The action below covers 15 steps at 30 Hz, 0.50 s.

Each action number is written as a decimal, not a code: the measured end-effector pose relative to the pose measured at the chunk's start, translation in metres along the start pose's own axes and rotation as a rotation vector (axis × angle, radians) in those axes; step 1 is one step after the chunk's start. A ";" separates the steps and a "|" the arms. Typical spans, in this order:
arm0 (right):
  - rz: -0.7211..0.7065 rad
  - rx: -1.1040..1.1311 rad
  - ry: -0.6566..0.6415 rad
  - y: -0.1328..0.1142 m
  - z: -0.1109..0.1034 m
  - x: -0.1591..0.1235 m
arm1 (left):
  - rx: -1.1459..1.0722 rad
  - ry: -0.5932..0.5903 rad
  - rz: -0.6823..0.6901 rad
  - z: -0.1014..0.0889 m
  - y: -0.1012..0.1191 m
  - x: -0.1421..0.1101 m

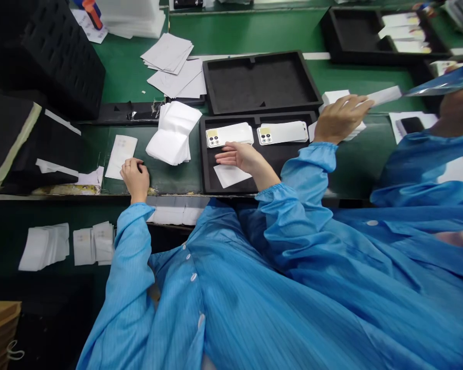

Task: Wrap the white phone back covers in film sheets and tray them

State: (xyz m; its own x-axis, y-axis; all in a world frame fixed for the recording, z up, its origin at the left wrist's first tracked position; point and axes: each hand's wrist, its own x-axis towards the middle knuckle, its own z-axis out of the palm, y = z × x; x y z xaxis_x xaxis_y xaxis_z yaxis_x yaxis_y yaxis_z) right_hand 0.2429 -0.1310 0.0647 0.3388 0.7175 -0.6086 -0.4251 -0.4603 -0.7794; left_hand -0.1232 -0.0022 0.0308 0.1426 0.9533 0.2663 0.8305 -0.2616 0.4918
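Note:
My left hand (136,179) is at the table's front edge, fingers curled over the lower corner of a white pouch (122,152). Faint camera rings show through this pouch, which lies flat. Over a black tray (268,172) my right hand (244,158) hovers palm partly up, its fingers stretched and holding nothing. Just beyond those fingers is a stack of white phone back covers (231,134) with camera holes; a second stack of covers (283,132) fills the compartment to its right. Beneath my right hand is a white sheet (231,175). Between my hands sits a pile of white pouches (174,132).
Another black tray (260,82) lies behind, with white papers (167,53) left of it. Black crates (42,56) stand at the left. A co-worker's hand (341,119) grips a white strip (386,95) close on my right. More wrapped pouches (46,246) rest on the lower shelf.

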 end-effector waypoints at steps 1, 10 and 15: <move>-0.017 -0.113 -0.028 -0.003 -0.004 -0.002 | -0.007 0.000 -0.004 0.000 0.000 0.000; -0.824 -1.239 0.007 -0.045 -0.022 0.057 | -0.137 0.230 0.005 -0.011 0.012 0.004; -0.830 -1.462 -0.147 -0.049 -0.027 0.072 | -0.332 0.420 0.167 -0.028 0.064 0.028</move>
State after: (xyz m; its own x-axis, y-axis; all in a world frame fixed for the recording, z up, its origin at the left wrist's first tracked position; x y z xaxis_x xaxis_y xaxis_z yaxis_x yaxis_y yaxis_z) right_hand 0.3105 -0.0708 0.0548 -0.0558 0.9976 -0.0399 0.9222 0.0362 -0.3849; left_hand -0.0812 0.0036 0.0933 -0.0250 0.7704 0.6371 0.5914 -0.5024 0.6307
